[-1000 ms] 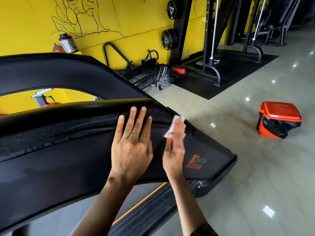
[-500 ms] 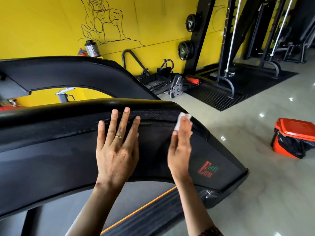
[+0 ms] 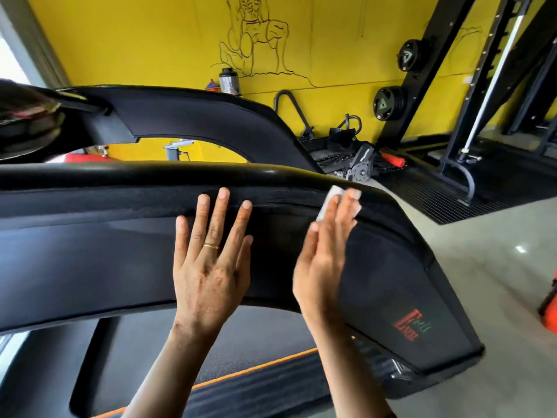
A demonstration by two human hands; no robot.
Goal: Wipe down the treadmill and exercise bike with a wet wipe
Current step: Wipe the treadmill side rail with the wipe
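One wet wipe (image 3: 327,203), small and white, lies flat against the treadmill (image 3: 90,251) on the textured band just below the rounded handrail (image 3: 135,173). It is trapped between that band and the straight fingers of the right hand (image 3: 324,260). The fingers press it and none curls round it; the wipe's edges show on either side of the fingertips.

The handrail's long axis runs across the view from left to right, then bends down past the wipe toward the logo (image 3: 411,325) end of the side panel (image 3: 391,267).

The left hand (image 3: 211,267) lies flat and spread on the same panel, just beside the right hand on its left, and holds nothing.

Judgement: the right hand alone carries the wipe, so the coming stroke should follow the rail axis. Leftward travel meets the left hand's fingertips almost at once. The downward bend to the right is unobstructed. No exercise bike can be identified in view.
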